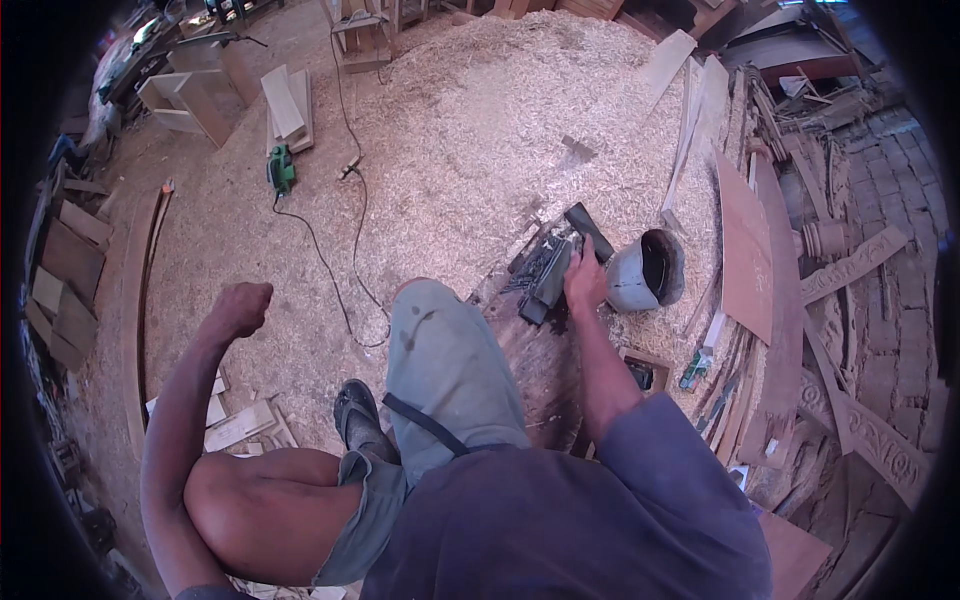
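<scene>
My left hand [245,308] is curled into a fist out to the left, past my bent bare knee, and nothing shows in it. To the right of my other knee, my right hand [588,278] reaches down onto a heap of dark, narrow pieces [540,272] strewn with shavings. Its fingers are bent round the heap's right side; what they grip is hidden. A dark block [580,222] sticks up just beyond the fingertips. Close by on the right stands a grey bucket [626,278] with a dark inside.
A green power planer [281,170] lies on the shavings-covered floor, a cord [312,228] trailing toward my knee. Boards [285,105] lie beyond it. On the right are a flat brown panel [742,245], long wood strips and carved pieces [855,262]. Offcuts [240,425] lie near my sandalled foot.
</scene>
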